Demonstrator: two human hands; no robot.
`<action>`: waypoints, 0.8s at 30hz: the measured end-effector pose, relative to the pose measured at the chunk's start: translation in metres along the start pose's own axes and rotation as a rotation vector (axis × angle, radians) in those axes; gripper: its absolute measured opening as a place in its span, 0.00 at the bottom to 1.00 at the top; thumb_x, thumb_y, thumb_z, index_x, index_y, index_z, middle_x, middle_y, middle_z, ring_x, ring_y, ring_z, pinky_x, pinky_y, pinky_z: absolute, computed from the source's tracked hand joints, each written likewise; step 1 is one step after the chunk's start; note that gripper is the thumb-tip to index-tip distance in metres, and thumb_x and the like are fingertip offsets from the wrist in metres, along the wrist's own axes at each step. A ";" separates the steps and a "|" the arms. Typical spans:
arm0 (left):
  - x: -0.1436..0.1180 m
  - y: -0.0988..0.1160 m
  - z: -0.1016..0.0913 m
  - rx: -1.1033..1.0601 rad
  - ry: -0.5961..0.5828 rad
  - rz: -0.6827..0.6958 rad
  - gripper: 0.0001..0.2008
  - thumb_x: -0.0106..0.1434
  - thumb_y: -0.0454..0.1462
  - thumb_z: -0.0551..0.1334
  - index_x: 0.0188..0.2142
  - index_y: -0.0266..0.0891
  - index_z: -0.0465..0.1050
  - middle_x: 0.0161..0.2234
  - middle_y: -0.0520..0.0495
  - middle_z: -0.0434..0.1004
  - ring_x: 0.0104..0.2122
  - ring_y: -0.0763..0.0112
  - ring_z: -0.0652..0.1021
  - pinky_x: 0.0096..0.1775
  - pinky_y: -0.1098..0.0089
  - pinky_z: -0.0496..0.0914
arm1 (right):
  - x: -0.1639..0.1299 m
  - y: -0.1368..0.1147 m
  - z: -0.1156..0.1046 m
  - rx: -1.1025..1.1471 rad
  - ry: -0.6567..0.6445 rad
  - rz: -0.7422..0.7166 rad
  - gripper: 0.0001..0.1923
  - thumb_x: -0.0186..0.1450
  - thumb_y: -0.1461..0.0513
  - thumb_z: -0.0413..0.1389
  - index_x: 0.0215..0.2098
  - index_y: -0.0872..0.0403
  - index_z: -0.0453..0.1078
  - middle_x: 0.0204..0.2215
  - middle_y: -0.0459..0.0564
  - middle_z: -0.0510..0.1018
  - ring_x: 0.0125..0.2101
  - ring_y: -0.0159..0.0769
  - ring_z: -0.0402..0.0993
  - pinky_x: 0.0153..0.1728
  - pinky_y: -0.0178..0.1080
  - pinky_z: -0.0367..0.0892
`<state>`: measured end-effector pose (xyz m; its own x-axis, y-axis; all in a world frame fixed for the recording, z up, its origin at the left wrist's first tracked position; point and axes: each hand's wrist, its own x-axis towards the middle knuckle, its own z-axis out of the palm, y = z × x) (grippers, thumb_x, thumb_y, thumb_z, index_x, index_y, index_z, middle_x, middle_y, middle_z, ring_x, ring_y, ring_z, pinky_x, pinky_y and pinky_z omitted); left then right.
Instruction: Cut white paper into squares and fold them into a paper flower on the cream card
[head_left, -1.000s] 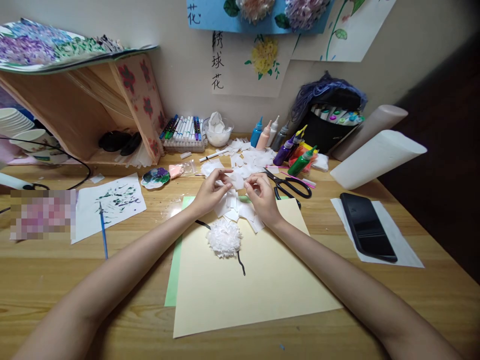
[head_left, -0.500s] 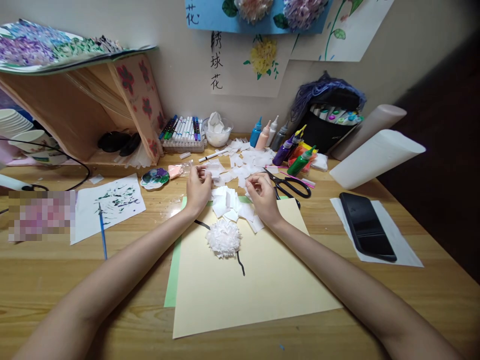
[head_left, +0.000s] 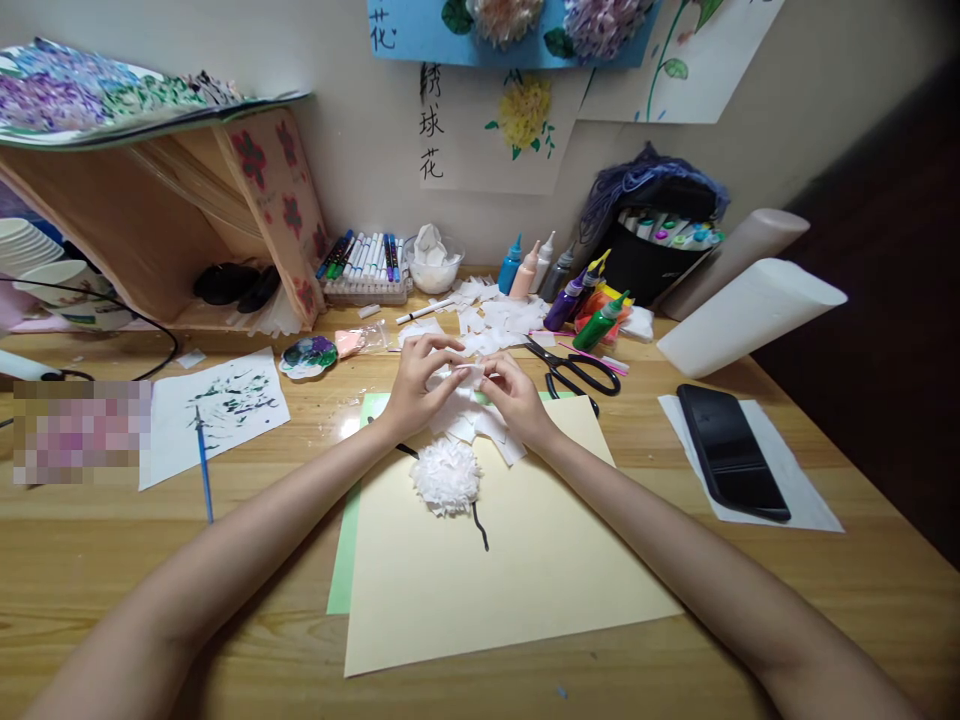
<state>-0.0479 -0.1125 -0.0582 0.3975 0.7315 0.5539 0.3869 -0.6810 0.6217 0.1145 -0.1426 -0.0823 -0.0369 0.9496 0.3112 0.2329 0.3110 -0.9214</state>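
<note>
My left hand (head_left: 426,380) and my right hand (head_left: 517,393) meet above the top edge of a cream sheet of paper (head_left: 510,570). Between their fingertips a small white paper piece (head_left: 471,372) is pinched from both sides. Loose white paper squares (head_left: 459,420) lie just below the hands, partly hidden by them. Nearer to me, a fluffy white paper flower (head_left: 446,478) rests on the cream sheet, with a black drawn line (head_left: 481,528) running down from it. Part of a green sheet (head_left: 343,570) shows under the cream one.
Black scissors (head_left: 581,372) lie right of my right hand. Behind are scattered paper scraps (head_left: 502,315), paint bottles (head_left: 562,300) and a marker box (head_left: 366,270). A paintbrush (head_left: 204,465) is on the left, a phone (head_left: 731,450) on the right, beside a white paper roll (head_left: 750,315).
My left hand has moved right and my right hand slightly left, so they now meet. A white paper piece is now held between their fingertips.
</note>
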 end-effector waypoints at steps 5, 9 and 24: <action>0.001 -0.007 0.001 -0.075 0.027 -0.106 0.07 0.62 0.41 0.56 0.31 0.42 0.69 0.34 0.49 0.72 0.39 0.66 0.69 0.44 0.65 0.63 | 0.001 -0.003 -0.001 0.012 0.009 -0.028 0.09 0.62 0.57 0.50 0.30 0.53 0.67 0.34 0.49 0.66 0.40 0.35 0.66 0.39 0.38 0.66; 0.001 -0.008 0.002 -0.108 0.023 -0.167 0.08 0.61 0.42 0.56 0.30 0.42 0.69 0.31 0.49 0.72 0.37 0.67 0.70 0.39 0.68 0.65 | 0.000 -0.004 -0.001 0.016 0.006 -0.026 0.09 0.63 0.56 0.50 0.31 0.53 0.68 0.35 0.49 0.66 0.40 0.35 0.66 0.38 0.38 0.67; 0.001 -0.005 0.002 -0.064 -0.037 -0.037 0.12 0.61 0.43 0.57 0.43 0.41 0.68 0.44 0.44 0.69 0.47 0.65 0.68 0.50 0.63 0.62 | 0.000 -0.004 0.000 0.010 0.043 -0.045 0.06 0.62 0.59 0.53 0.32 0.53 0.68 0.35 0.48 0.66 0.37 0.33 0.66 0.35 0.35 0.64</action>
<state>-0.0478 -0.1082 -0.0621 0.4148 0.7537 0.5098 0.3485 -0.6491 0.6761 0.1137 -0.1440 -0.0791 -0.0054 0.9323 0.3617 0.2221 0.3538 -0.9086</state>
